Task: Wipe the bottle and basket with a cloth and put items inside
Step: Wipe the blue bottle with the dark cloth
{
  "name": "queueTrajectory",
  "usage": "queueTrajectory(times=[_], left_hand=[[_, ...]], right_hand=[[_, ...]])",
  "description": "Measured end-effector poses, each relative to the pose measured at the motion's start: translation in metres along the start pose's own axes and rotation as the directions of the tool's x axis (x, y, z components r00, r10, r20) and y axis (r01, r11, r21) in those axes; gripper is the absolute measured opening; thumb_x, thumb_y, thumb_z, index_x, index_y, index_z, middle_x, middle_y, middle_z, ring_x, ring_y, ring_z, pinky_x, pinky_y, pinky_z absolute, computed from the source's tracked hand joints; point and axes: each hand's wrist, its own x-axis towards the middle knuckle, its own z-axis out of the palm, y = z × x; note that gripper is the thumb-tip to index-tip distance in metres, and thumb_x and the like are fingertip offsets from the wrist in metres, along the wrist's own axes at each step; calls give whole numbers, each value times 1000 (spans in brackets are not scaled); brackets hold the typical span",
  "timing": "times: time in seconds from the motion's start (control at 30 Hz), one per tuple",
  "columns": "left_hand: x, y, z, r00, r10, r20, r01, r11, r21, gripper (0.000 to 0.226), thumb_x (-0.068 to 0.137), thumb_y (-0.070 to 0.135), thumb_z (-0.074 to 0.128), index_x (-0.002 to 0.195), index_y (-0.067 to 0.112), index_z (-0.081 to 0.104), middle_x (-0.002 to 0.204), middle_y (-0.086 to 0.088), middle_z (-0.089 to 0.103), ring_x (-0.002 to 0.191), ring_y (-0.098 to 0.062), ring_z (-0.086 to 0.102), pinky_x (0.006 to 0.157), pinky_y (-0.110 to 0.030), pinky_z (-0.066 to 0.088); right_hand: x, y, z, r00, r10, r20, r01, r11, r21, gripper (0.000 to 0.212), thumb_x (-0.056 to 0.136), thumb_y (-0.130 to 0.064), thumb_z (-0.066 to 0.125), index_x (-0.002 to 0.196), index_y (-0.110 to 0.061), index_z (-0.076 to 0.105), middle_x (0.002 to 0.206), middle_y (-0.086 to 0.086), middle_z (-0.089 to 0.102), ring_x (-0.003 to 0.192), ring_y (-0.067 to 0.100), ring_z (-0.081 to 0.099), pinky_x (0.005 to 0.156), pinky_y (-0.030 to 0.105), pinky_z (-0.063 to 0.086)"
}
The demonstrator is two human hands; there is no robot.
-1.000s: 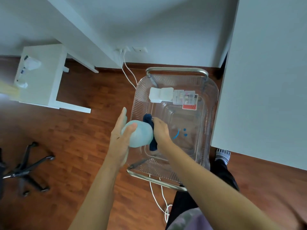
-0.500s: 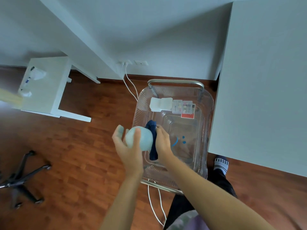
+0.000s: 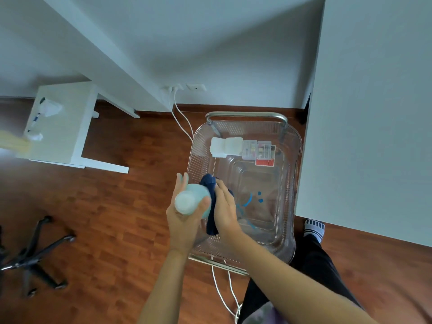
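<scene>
My left hand (image 3: 183,220) grips a pale blue-green bottle (image 3: 190,200), held tilted with one end toward the camera, over the near left rim of the basket. My right hand (image 3: 225,208) presses a dark blue cloth (image 3: 211,202) against the bottle's right side. The clear plastic basket (image 3: 293,183) rests on a metal-framed stand. At its far end lie folded white pads (image 3: 225,147), a small clear case (image 3: 257,149) and a red card (image 3: 264,162). Blue marks show on the basket's floor.
A white desk top (image 3: 374,113) borders the basket on the right. A small white table (image 3: 60,122) with a few items stands at far left. An office chair base (image 3: 35,253) lies at lower left. White cables (image 3: 180,115) run along the wood floor.
The bottle has tipped so its end faces the camera, and my left hand has shifted its grip further around it. My right hand with the cloth has slid along the bottle's side.
</scene>
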Motion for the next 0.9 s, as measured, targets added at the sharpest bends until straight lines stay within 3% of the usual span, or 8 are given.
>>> queueTrajectory(times=[0.07, 0.13, 0.2, 0.43, 0.53, 0.63, 0.77, 0.9], left_hand=[[0, 0, 0, 999, 24, 28, -26, 999, 46, 75, 72, 42, 75, 140, 37, 43, 153, 22, 32, 132, 13, 38, 96, -5, 40], [-3, 0, 8, 994, 30, -102, -24, 998, 57, 83, 72, 42, 73, 145, 17, 42, 141, 38, 40, 128, 17, 40, 94, -3, 40], [-5, 4, 17, 977, 24, -213, -16, 999, 39, 75, 70, 43, 73, 135, 12, 53, 138, 29, 49, 129, 5, 46, 101, -14, 44], [-17, 32, -6, 982, 78, -169, -90, 994, -63, 57, 71, 52, 77, 116, 18, 65, 126, -7, 64, 120, -27, 58, 100, -47, 49], [-24, 56, -20, 981, 123, -151, -145, 979, -143, 51, 73, 53, 76, 111, 21, 66, 119, -11, 63, 112, -32, 58, 88, -44, 52], [-29, 77, -25, 979, 154, -135, -178, 964, -196, 40, 77, 49, 72, 106, 24, 65, 117, -9, 61, 111, -35, 57, 83, -47, 51], [-30, 94, -24, 977, 165, -133, -193, 953, -233, 37, 75, 50, 74, 100, 24, 66, 114, -11, 60, 108, -28, 57, 82, -48, 49], [-23, 96, -25, 983, 121, -135, -150, 962, -230, 27, 75, 30, 73, 97, 17, 66, 110, -7, 64, 105, -24, 60, 77, -39, 54]], right_hand=[[-2, -4, -1, 997, -34, 67, 35, 999, -7, 29, 83, -55, 39, 94, -54, 65, 100, -26, 68, 103, 5, 63, 95, 35, 50], [1, -14, -4, 994, -57, 98, 62, 996, -57, 32, 94, -41, 38, 100, -34, 68, 106, -3, 71, 103, 19, 65, 94, 45, 52], [2, -24, -6, 995, -66, 76, 73, 993, -93, 31, 97, -31, 39, 99, -21, 68, 105, 12, 70, 96, 26, 65, 91, 49, 51], [-19, -32, -3, 953, -264, 152, 286, 946, -150, 37, 92, -33, 37, 83, -53, 66, 85, -26, 68, 89, 6, 63, 83, 36, 51], [-10, -36, -16, 976, -174, 131, 202, 950, -239, 35, 92, -28, 39, 81, -44, 68, 78, -22, 68, 79, -1, 61, 75, 26, 44], [6, -44, -34, 998, 47, 40, -29, 934, -356, 28, 91, -28, 43, 82, -30, 69, 86, -5, 68, 87, 17, 61, 81, 32, 48], [17, -50, -56, 898, 440, 19, -435, 892, -127, 35, 78, -39, 62, 99, -11, 66, 103, 12, 66, 102, 32, 64, 99, 47, 49], [15, -50, -59, 925, 370, -80, -375, 864, -335, 32, 87, -38, 51, 90, -7, 59, 78, 8, 61, 70, 23, 58, 58, 29, 47]])
